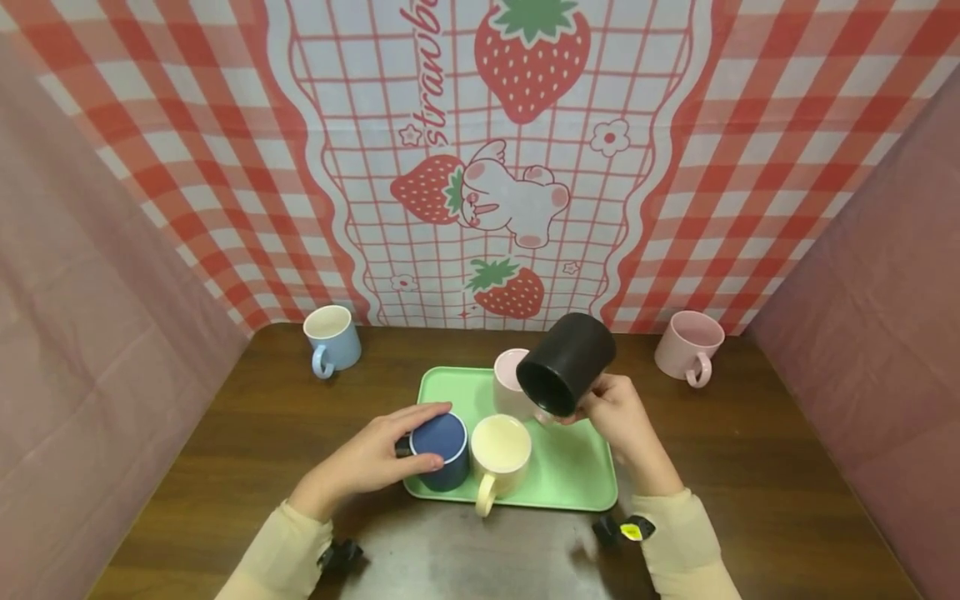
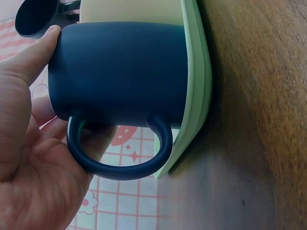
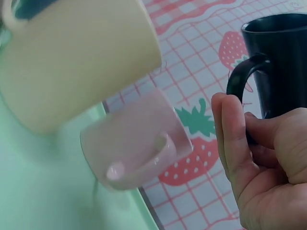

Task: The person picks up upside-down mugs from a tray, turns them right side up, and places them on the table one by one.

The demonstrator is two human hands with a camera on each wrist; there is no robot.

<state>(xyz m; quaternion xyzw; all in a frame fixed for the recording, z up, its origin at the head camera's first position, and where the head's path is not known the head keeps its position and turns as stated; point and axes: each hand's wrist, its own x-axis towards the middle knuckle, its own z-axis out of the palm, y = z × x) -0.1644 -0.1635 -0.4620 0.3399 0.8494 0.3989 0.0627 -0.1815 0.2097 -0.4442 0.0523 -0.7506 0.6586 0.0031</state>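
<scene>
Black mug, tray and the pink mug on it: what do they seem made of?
Black mug: likely ceramic, matte; its outer wall shows no sharp reflections.
Pink mug: probably glazed ceramic, glossy; small bright highlights sit on its handle.
Green tray: perhaps moulded plastic, smooth; rim and base share one even colour, though coated metal remains possible.

Red lowercase lettering [image 1: 430, 75] is running sideways up the cloth [image 1: 480, 133], reading from bottom to top and spelling "strawb"; the top edge of the head view is cutting through the next letter and hiding whatever is following. The lettering is standing left of the big strawberry [image 1: 531, 71] and just above the sideways strawberry [image 1: 420, 190]. On the dark device [image 1: 606, 530] at the right sleeve [image 1: 678, 533], a yellow label [image 1: 632, 531] is showing marks too small to read.
</scene>
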